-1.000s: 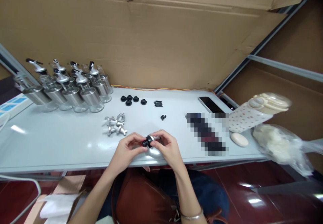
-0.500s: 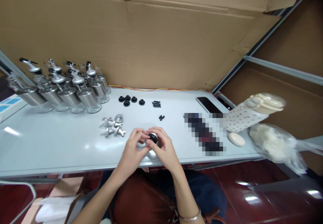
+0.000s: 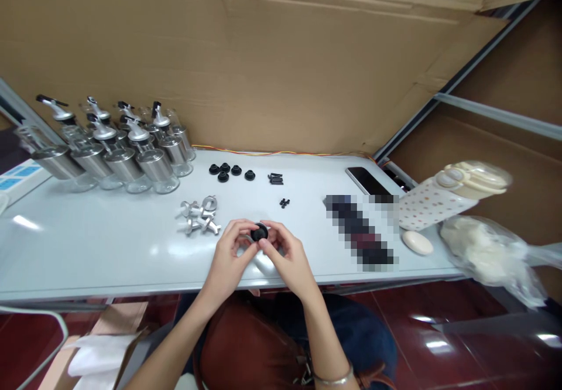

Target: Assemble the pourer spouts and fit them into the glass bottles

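Between the fingertips of both my hands is a bottle pourer [image 3: 259, 232], its round black stopper turned towards me and a thin silver rim showing behind. My left hand [image 3: 227, 259] pinches it from the left, and my right hand [image 3: 290, 261] grips the other side, thumb on the stopper. The spout end is hidden by my fingers. Just left of my hands lie several loose silver pourer spouts [image 3: 199, 215]. Beyond them are several black rubber stoppers [image 3: 223, 176], a few black flip levers [image 3: 276, 178] and a cluster of tiny black parts [image 3: 284, 203].
Glass-and-steel bottles [image 3: 119, 166], several topped with pourers, crowd the back left of the white table [image 3: 109, 246]. To the right are a phone [image 3: 369, 182], a blurred-out patch, a dotted flask [image 3: 439, 199], a white oval object [image 3: 417, 242] and a plastic bag [image 3: 483, 249]. Cardboard walls the back.
My hands have tilted the pourer so its black stopper end faces me; before, the silver rim showed on top. The whole view has shifted slightly.
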Available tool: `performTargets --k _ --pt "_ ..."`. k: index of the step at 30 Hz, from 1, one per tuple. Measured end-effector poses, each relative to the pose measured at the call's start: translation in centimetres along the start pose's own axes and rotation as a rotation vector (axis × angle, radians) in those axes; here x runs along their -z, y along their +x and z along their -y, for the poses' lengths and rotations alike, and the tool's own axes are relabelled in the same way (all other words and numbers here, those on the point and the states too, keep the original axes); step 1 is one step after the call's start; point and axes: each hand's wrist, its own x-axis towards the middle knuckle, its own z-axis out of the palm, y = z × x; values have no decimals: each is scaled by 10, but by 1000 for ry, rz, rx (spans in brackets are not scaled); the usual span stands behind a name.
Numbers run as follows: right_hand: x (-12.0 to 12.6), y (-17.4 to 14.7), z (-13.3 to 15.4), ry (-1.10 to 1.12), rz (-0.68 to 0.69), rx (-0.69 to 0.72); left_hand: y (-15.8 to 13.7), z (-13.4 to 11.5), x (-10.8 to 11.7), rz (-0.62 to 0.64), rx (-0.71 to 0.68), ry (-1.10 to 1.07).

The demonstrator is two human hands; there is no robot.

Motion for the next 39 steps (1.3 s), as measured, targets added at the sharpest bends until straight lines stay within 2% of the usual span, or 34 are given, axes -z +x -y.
performTargets --k 5,10,17,25,30,39 --pt "0 0 1 118 24 -52 -2 -6 0 30 56 -68" --pt "1 -1 3 127 13 -66 -2 -7 0 43 149 -61" --pt "1 -1 -3 170 37 -98 0 -3 2 20 179 -81" --pt "3 -2 0 102 49 -52 0 -8 4 78 118 -62" --pt "3 -3 -3 78 66 -19 -1 -5 3 94 132 -35" --pt "2 -4 0 34 58 -29 -3 -5 4 181 104 53"
